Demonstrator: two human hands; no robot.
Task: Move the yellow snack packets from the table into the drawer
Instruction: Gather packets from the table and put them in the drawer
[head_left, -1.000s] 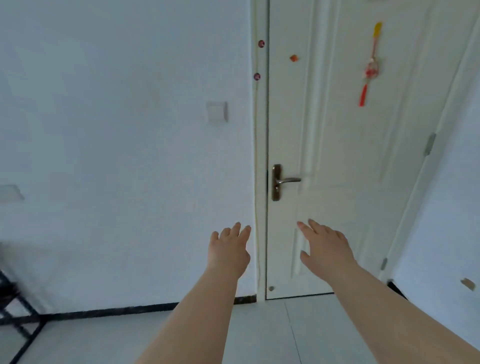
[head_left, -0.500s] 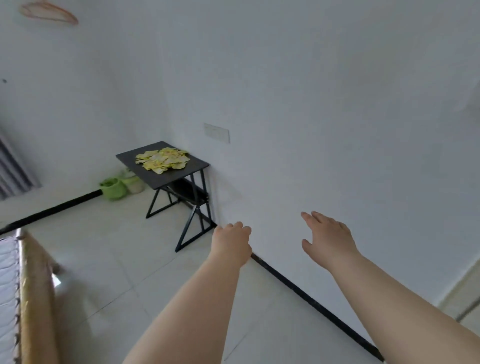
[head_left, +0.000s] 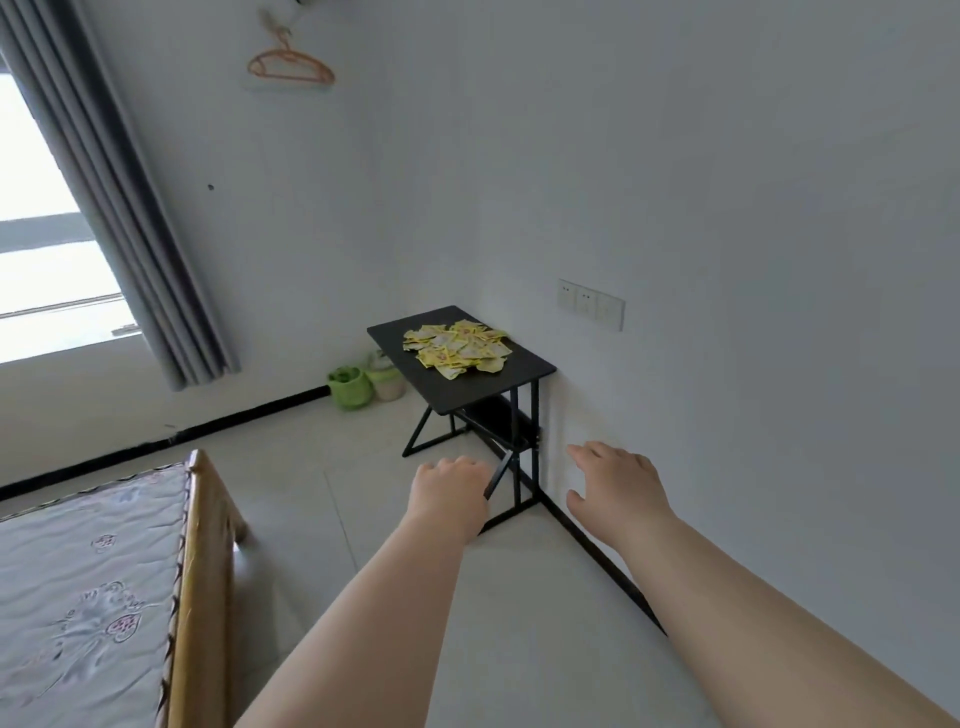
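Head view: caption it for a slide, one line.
Both empty hands, left hand and right hand, reach toward a black table piled with yellow snack packets.

A heap of yellow snack packets (head_left: 457, 348) lies on the black surface (head_left: 524, 367) against the white wall. Both bare hands hang in the air well short of it, the left hand (head_left: 449, 493) loosely curled, the right hand (head_left: 615, 486) spread, neither holding anything.

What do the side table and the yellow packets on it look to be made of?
Table: matte black top, probably laminated board, on thin black legs that look like metal tubing. Yellow snack packets: small crinkled sachets, likely plastic or foil film, though too small to tell.
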